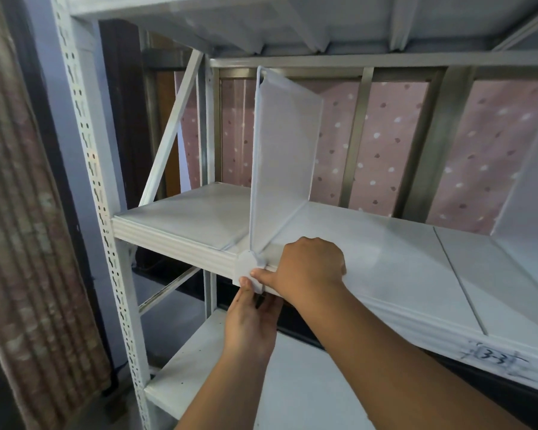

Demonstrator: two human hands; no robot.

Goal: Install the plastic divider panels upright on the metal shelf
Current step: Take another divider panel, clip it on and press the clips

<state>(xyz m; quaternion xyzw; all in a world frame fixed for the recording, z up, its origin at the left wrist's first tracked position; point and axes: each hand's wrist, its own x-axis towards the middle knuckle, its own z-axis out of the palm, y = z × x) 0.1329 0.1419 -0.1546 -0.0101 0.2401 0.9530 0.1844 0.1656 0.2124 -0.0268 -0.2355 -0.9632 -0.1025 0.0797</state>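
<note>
the white metal shelf board (pixel 180 212) was the thing to look from. at its left end stood a white metal post with many little holes (pixel 90 169), and that post held the board up.

a bit right of the post, a thin see-through plastic divider panel (pixel 283 147) stood up straight on the board. it ran from the front edge to the back, so it could split the board into two spaces. its bottom front corner ended in a small white plastic clip (pixel 246 270) that hooked over the front lip of the board. i think the clip was there to keep the panel from tipping over.

the left hand (pixel 249 324) came up from under the front lip. its thumb pressed on the bottom of the clip, and its other fingers were tucked under the lip, where i could not see them. it looked like it was pushing the clip on tight.

the right hand (pixel 308 268) sat on top of the front edge, just right of the clip. its fingers were curled close together and its thumb touched the side of the clip, so both hands pinched the clip between them.

far to the right on the same board stood a second see-through plastic panel (pixel 528 193), also upright.
</note>
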